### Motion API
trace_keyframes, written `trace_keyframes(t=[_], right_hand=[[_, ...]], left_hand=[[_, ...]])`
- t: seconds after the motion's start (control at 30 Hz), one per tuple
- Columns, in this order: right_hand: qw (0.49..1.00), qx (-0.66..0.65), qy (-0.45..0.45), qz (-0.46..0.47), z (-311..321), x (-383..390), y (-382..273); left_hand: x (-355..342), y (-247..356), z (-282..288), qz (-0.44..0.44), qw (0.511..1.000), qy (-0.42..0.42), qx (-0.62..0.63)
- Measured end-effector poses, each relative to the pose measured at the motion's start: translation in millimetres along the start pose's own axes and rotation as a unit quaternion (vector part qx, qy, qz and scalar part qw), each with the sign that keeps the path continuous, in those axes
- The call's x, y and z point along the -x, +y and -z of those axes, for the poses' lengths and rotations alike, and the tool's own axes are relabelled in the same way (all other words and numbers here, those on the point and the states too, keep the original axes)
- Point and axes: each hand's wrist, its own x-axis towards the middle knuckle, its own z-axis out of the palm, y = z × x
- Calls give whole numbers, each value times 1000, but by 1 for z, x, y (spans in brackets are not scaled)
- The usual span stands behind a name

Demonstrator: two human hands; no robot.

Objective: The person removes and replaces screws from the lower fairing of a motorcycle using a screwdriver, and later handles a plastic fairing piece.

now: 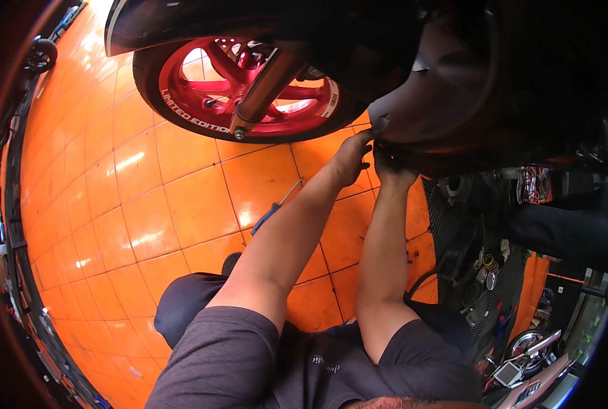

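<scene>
Both my arms reach forward to the lower edge of a dark plastic fairing panel (426, 102) on a motorbike. My left hand (351, 158) is at the panel's lower left corner, its fingers bent and closed on the edge there. Close beside it, my right hand (394, 167) is raised against the underside of the same panel. Shadow and the panel hide most of the right fingers. Left of the hands stands the front wheel (246, 88), with red spokes and a black tyre, beside a bronze-coloured fork leg (270, 88).
A screwdriver (267, 217) with a blue handle lies on the orange tiled floor (140, 225), left of my forearms. To the right are a dark ribbed mat (454, 232), a yellow coil spring (489, 262) and loose parts. Another motorbike's chrome wheel (527, 344) is at the lower right.
</scene>
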Motion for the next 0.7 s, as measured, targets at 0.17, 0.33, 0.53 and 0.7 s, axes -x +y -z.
trace_keyframes(t=[0.17, 0.33, 0.53, 0.7], right_hand=[[998, 45, -12, 34, -6, 0, -2], [995, 75, -36, 59, -7, 11, -4], [997, 64, -2, 42, -10, 1, 1], [990, 127, 3, 60, 12, -21, -12]], left_hand=[[-4, 6, -5, 7, 1000, 11, -23], [-7, -13, -13, -15, 999, 33, 22], [-10, -15, -25, -78, 995, 60, 22], [-18, -13, -40, -32, 987, 116, 107]])
